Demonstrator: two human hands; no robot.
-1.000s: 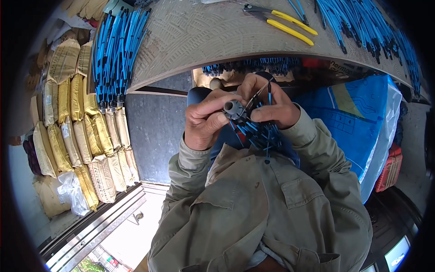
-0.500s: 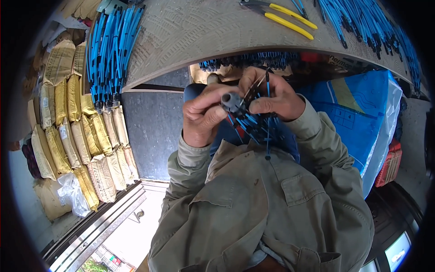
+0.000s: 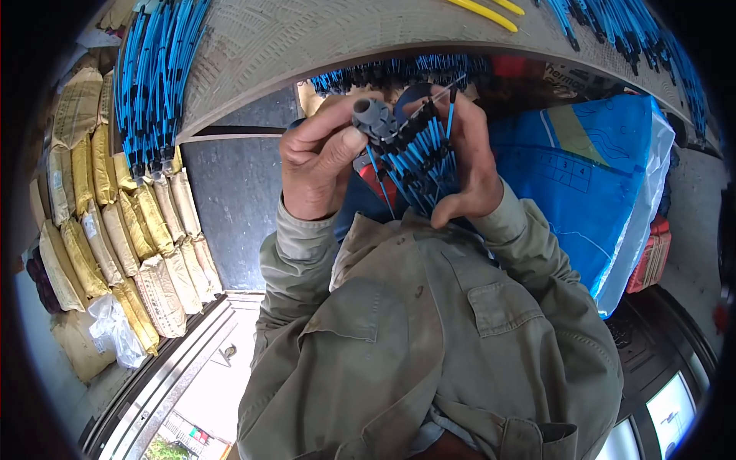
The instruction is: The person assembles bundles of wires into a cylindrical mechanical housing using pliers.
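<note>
A grey round plastic fitting (image 3: 373,119) with a hollow end is pinched between the thumb and fingers of my left hand (image 3: 318,157). Right beside it is a dense bundle of thin blue tubes with black ends (image 3: 422,165), hanging toward my lap. My right hand (image 3: 475,153) curves around the bundle's right side, its thumb low and angled inward. Most of its fingertips are hidden behind the tubes. A thin pale strip (image 3: 448,90) sticks up by the fingers of that hand. Whether the fitting is joined to the tubes I cannot tell.
Above my hands runs the curved edge of a worn table (image 3: 261,65). On it lie blue tubes (image 3: 157,84) at left, more tubes (image 3: 613,34) at right, and yellow handles (image 3: 487,14). A blue sheet-covered package (image 3: 575,184) stands right; stacked sacks (image 3: 115,238) stand left.
Both hands have shifted slightly left, bringing the grey fitting higher. My right thumb has moved down from the tubes near the fitting, and more of the bundle shows. The view has shifted as well.
</note>
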